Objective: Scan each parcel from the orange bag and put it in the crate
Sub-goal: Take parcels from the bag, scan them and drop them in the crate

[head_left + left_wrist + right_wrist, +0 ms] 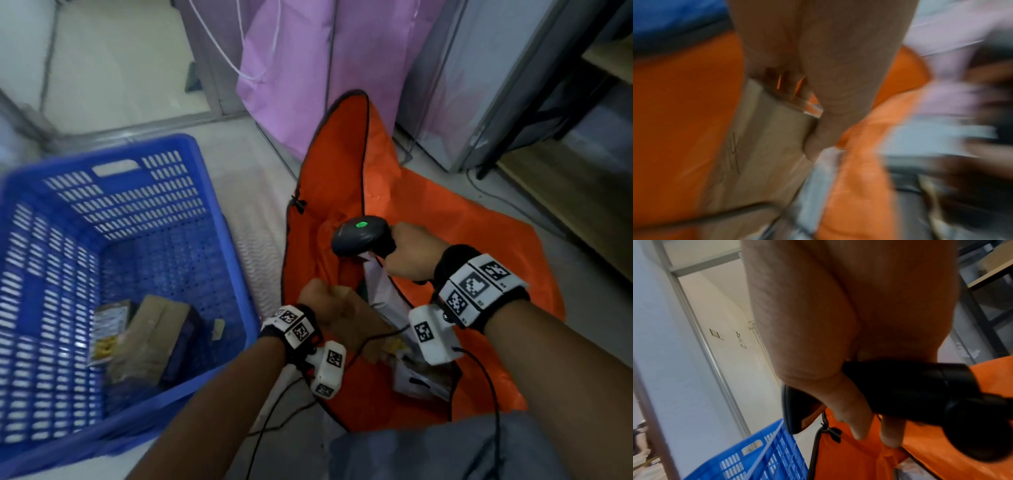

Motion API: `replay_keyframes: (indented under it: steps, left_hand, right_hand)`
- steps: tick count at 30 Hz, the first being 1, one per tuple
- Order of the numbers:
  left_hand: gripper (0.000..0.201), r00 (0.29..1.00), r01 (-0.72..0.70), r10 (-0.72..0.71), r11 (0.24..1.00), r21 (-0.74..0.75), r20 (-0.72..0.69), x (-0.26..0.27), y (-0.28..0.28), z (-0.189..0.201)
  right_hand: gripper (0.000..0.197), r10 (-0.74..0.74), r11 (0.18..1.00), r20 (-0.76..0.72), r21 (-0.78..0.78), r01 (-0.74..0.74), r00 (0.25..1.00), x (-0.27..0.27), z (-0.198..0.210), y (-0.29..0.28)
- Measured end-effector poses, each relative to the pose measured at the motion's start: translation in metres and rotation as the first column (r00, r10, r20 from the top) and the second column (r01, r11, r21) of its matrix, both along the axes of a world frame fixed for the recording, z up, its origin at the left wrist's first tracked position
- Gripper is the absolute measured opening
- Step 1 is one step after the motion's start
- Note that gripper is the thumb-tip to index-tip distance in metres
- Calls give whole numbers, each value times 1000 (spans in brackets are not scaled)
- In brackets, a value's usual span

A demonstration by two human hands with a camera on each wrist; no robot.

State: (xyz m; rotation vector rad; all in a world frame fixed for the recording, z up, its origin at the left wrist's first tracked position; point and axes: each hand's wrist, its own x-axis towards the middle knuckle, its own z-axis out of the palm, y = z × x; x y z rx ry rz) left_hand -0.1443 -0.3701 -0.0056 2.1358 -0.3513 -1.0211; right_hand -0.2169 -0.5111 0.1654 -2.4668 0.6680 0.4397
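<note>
The orange bag (428, 212) lies open on the floor, and the blue crate (222, 219) stands to its left. My left hand (325, 298) grips a brown cardboard parcel (359, 329) over the bag's mouth. The blurred left wrist view shows my thumb along the edge of that parcel (764, 146). My right hand (411, 253) holds a black scanner (361, 236) with a green light lit, just beyond the parcel. Its handle (900, 391) sits in my curled fingers. A pale mailer (380, 287) and another packet (421, 380) remain inside the bag.
The crate holds a brown box (150, 342) and a flat labelled packet (106, 335). A pink bag (301, 68) and a grey cabinet (479, 85) stand behind the orange bag. A wooden shelf (582, 192) is at the right. Thin black cables trail from my wrists.
</note>
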Motion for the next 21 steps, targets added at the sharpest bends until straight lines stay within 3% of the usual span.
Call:
replay_keyframes:
  steps: [2, 4, 6, 8, 9, 11, 15, 16, 19, 21]
  left_hand:
    - [35, 989, 20, -13, 998, -52, 145, 22, 17, 44]
    - [36, 966, 21, 31, 980, -199, 256, 43, 54, 102]
    - [58, 979, 37, 47, 917, -396, 199, 60, 76, 133]
    - [65, 976, 35, 83, 854, -520, 201, 72, 105, 161]
    - [64, 970, 30, 109, 836, -548, 219, 76, 121, 174]
    - [64, 958, 28, 154, 788, -615, 241, 82, 151, 198]
    - [58, 945, 60, 192, 695, -716, 266, 74, 197, 219]
    - [59, 940, 69, 199, 682, -728, 276, 71, 203, 218]
    - [46, 961, 0, 216, 617, -787, 170, 61, 226, 220]
    - [54, 982, -90, 190, 572, -815, 25, 61, 241, 218]
  right_hand:
    - [32, -53, 998, 103, 26, 50, 993, 2, 9, 4]
    - [31, -129, 991, 214, 71, 116, 968, 4, 26, 17]
    - [25, -268, 959, 242, 156, 235, 932, 8, 18, 12]
    - [13, -415, 870, 198, 372, 324, 888, 11, 10, 17]
    - [8, -490, 776, 165, 531, 341, 856, 13, 8, 24]
    - [29, -595, 516, 43, 786, 341, 802, 23, 11, 46]
    - [55, -524, 61, -90, 988, 143, 847, 49, 33, 91]
    - [61, -492, 20, -87, 994, 111, 866, 53, 38, 99]
    - [43, -454, 130, -64, 982, 137, 889, 63, 48, 133]
    - [28, -473, 158, -78, 972, 172, 877, 66, 49, 149]
